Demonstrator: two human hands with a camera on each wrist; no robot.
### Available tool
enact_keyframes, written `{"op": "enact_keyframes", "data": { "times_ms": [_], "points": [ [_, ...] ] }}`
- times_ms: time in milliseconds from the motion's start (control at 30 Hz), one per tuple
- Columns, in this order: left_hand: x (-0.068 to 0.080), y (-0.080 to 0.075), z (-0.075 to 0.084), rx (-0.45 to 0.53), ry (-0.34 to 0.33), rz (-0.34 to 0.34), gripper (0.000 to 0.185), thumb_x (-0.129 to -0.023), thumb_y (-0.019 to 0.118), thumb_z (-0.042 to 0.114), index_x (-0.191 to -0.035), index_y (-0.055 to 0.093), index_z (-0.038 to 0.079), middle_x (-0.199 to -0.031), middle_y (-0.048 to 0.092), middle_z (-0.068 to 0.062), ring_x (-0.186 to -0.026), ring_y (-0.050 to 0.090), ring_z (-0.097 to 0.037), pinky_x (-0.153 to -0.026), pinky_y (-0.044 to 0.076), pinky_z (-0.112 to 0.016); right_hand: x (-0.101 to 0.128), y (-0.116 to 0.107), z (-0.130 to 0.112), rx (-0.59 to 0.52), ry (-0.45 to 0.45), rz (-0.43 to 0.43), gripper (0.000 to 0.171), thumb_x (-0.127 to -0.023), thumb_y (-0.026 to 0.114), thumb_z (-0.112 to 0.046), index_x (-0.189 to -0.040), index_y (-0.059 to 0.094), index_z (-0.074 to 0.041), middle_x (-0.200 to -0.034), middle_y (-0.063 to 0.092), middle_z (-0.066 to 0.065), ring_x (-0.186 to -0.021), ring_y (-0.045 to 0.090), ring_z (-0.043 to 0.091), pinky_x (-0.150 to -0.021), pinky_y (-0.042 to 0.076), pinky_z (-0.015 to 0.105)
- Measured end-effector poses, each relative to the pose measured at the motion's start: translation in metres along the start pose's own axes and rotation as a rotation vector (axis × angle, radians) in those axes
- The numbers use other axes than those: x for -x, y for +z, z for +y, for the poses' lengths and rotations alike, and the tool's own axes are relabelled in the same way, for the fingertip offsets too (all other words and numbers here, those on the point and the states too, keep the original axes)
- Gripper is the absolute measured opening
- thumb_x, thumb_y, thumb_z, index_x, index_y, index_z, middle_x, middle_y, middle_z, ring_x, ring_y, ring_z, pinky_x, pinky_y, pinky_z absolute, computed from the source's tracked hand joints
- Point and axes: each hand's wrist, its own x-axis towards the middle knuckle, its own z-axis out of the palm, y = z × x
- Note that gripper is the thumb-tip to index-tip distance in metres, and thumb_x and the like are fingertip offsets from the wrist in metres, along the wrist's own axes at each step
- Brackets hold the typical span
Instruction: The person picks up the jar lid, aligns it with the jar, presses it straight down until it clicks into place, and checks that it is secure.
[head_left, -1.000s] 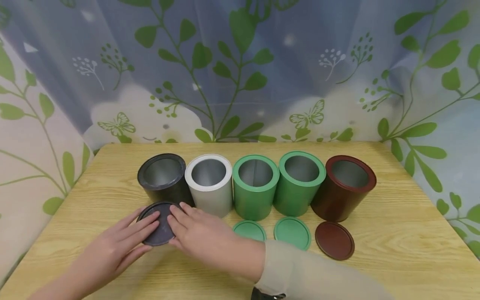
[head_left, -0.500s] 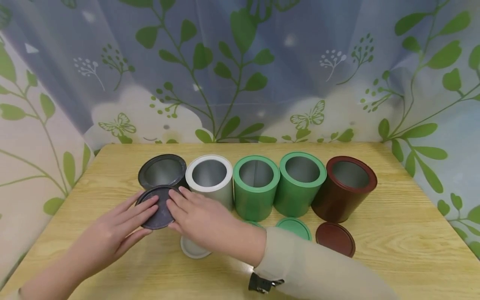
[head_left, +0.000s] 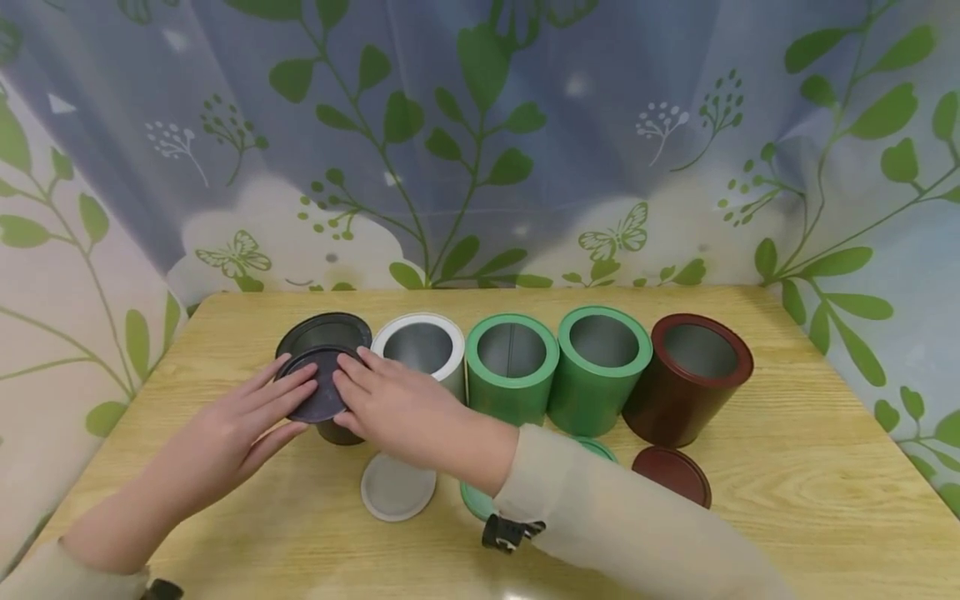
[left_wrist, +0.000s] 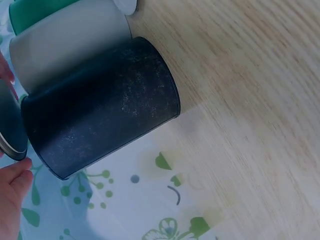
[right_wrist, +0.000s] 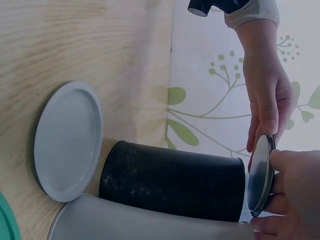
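- I see a printed backdrop (head_left: 570, 158), blue-grey and pale, bearing green leaves (head_left: 483, 67) and butterflies (head_left: 617, 233).
- It spans behind and along both sides.
- Table (head_left: 810, 450): light yellowish wood grain.
- Light reads soft on my head view.

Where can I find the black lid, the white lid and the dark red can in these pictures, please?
Black lid (head_left: 325, 393), head view: middle of its upper face.
White lid (head_left: 397, 488), head view: its flat centre.
Dark red can (head_left: 672, 406), head view: its outer side wall.
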Motion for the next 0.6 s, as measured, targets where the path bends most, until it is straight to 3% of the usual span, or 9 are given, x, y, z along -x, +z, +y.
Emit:
{"op": "enact_keyframes", "data": {
  "times_ms": [267, 467, 600],
  "points": [
    [-0.002, 0.004, -0.007, -0.029, -0.049, -0.046, 0.051, -0.097, 0.044, 0.042, -0.125, 0.060, 0.002, -0.129, 0.055, -0.014, -0.124, 0.045, -0.036, -0.106, 0.022, -0.018, -0.009, 0.007, 0.003, -0.023, 0.046, -0.046, 0.051, -0.102, 0.031, -0.041, -0.142, 0.042, -0.011, -0.146, 0.037, 0.006, -0.135, 0.030, 0.019, -0.105, 0.032, 0.031],
    [-0.005, 0.005, -0.010, -0.041, -0.081, -0.080, 0.047, -0.096, 0.050, 0.037, -0.126, 0.059, 0.002, -0.131, 0.053, -0.014, -0.124, 0.043, -0.037, -0.103, 0.034, -0.034, -0.015, 0.008, 0.005, -0.037, 0.060, -0.078, 0.052, -0.102, 0.030, -0.041, -0.143, 0.039, -0.011, -0.147, 0.034, 0.006, -0.137, 0.027, 0.018, -0.106, 0.030, 0.030],
    [-0.007, 0.005, -0.012, -0.044, -0.086, -0.097, 0.045, -0.096, 0.053, 0.034, -0.126, 0.059, 0.002, -0.131, 0.053, -0.016, -0.125, 0.042, -0.036, -0.102, 0.036, -0.039, -0.018, 0.009, 0.008, -0.056, 0.078, -0.083, 0.052, -0.102, 0.030, -0.041, -0.143, 0.040, -0.010, -0.147, 0.035, 0.005, -0.137, 0.026, 0.018, -0.107, 0.030, 0.030]
  ]
}}
